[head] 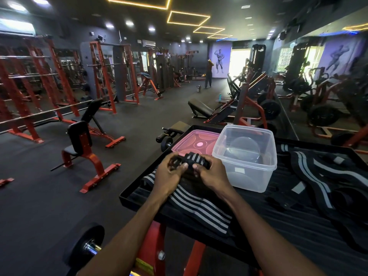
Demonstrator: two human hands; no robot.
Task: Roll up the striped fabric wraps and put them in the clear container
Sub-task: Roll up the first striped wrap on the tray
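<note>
Early stage. Both hands work one striped wrap (196,204) on the black worktop (298,232): left hand (171,172) and right hand (211,172) each curl around its rolled end (196,160), the tail trailing toward the near edge. Clear container (246,156) just beside the right hand, apparently holding no wraps (reflections confuse). More wraps (318,170) lie unrolled beyond it.

My view is dim; yellow ceiling light strips (188,17) glow, a bright far doorway (240,62) glares, edges bend and blur.
</note>
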